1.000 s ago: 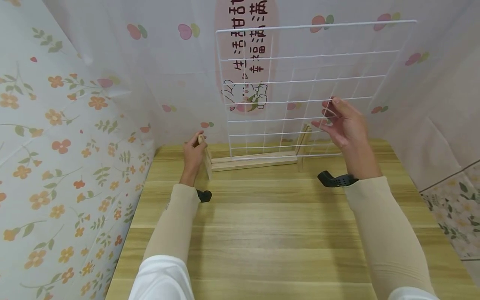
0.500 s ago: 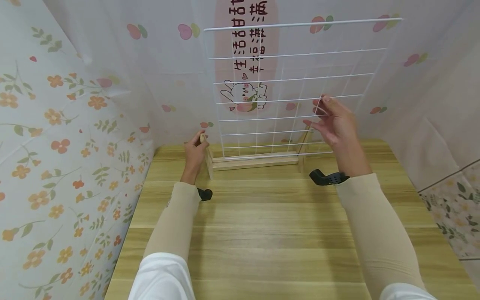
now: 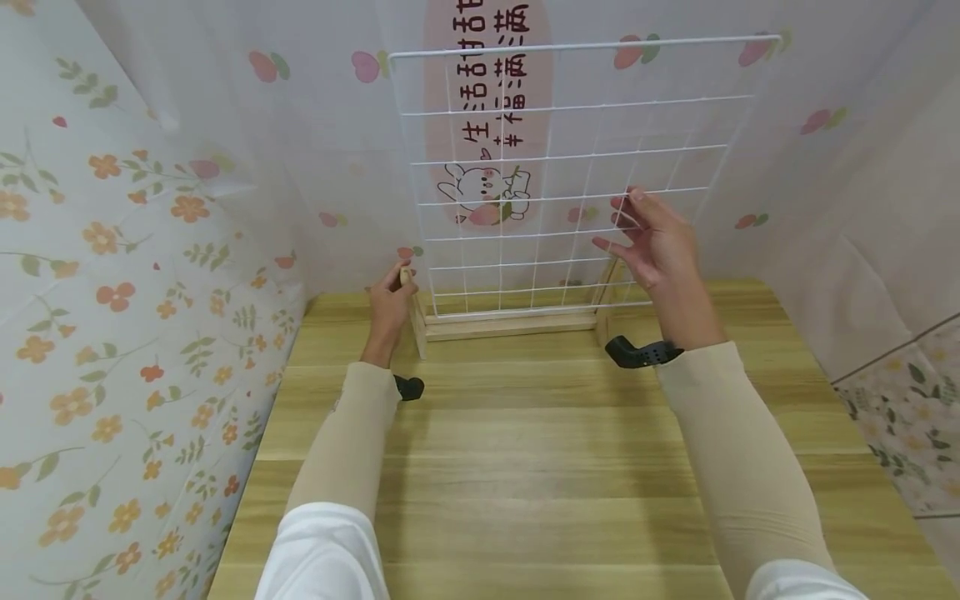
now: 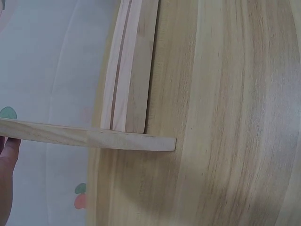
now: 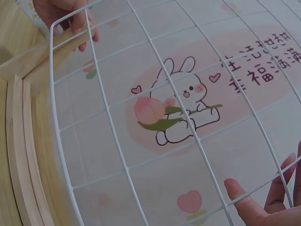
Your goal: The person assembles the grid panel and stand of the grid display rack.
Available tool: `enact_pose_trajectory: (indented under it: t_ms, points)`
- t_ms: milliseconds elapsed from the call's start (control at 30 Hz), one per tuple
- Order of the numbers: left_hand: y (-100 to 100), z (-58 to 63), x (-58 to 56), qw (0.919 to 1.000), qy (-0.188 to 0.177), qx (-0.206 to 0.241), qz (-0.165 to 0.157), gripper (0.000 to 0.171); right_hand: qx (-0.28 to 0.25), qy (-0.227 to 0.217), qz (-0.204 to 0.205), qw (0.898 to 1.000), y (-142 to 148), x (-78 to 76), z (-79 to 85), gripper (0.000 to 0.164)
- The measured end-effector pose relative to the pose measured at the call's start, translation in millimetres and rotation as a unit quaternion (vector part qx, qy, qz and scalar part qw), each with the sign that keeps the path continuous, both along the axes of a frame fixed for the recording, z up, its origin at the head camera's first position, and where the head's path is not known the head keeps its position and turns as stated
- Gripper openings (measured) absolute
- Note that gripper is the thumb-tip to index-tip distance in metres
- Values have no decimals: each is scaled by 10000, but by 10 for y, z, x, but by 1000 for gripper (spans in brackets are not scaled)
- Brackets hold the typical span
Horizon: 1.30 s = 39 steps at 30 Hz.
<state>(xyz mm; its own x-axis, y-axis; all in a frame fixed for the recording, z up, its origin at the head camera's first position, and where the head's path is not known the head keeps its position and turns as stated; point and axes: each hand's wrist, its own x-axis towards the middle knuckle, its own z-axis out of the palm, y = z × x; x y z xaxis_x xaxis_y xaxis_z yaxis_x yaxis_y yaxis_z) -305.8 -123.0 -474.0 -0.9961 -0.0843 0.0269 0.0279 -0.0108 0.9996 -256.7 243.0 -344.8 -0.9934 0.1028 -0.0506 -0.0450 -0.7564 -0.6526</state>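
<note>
In the head view, a white wire grid panel (image 3: 525,158) stands raised and slightly tilted. My right hand (image 3: 660,246) grips its wires towards the right side. Below it, a wooden stand (image 3: 510,325) with two upright ends rests at the table's back. My left hand (image 3: 390,304) holds the top of the stand's left upright. In the left wrist view, that upright (image 4: 94,137) meets a grooved crossbar (image 4: 124,70). The grid's lower edge is close above the crossbar; whether it touches the groove I cannot tell. Fingers of the right hand (image 5: 263,209) show through the grid in the right wrist view.
The wood-grain table (image 3: 510,467) stretches in front of the stand. A printed cloth (image 3: 345,125) hangs behind the grid, and a flowered cloth (image 3: 112,333) lines the left side. Another patterned cloth (image 3: 907,408) lies at the right.
My right hand has moved left with the wire grid, and the grid now sits more centrally over the stand. The left hand has stayed on the upright.
</note>
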Motion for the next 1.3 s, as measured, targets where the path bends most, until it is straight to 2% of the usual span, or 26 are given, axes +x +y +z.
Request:
enact_pose_trajectory:
  t_ms: [100, 300, 533, 700, 1067, 1200, 1300]
  points:
    - [0, 31, -9, 9998, 31, 164, -113, 50, -35, 13, -4, 10000, -25, -8, 9, 5]
    - [23, 259, 89, 9997, -119, 44, -212, 52, -68, -123, -56, 9999, -79, -25, 33, 10]
    - [-5, 56, -72, 10000, -50, -66, -38, 53, 97, -56, -89, 9999, -142, -56, 47, 8]
    - [-17, 44, -101, 9996, -11, -288, 75, 50, 92, -47, -105, 9999, -187, -75, 45, 7]
    - [-42, 60, -80, 9987, -23, -506, -5, 52, 143, -41, -181, 9997, -239, -106, 72, 10]
    - [-31, 98, -92, 9979, -25, -632, -114, 52, 213, -44, -242, 9995, -242, -117, 75, 11]
    - [-11, 155, -118, 9970, 50, -778, -22, 47, 186, -80, -288, 9994, -238, -117, 79, 12]
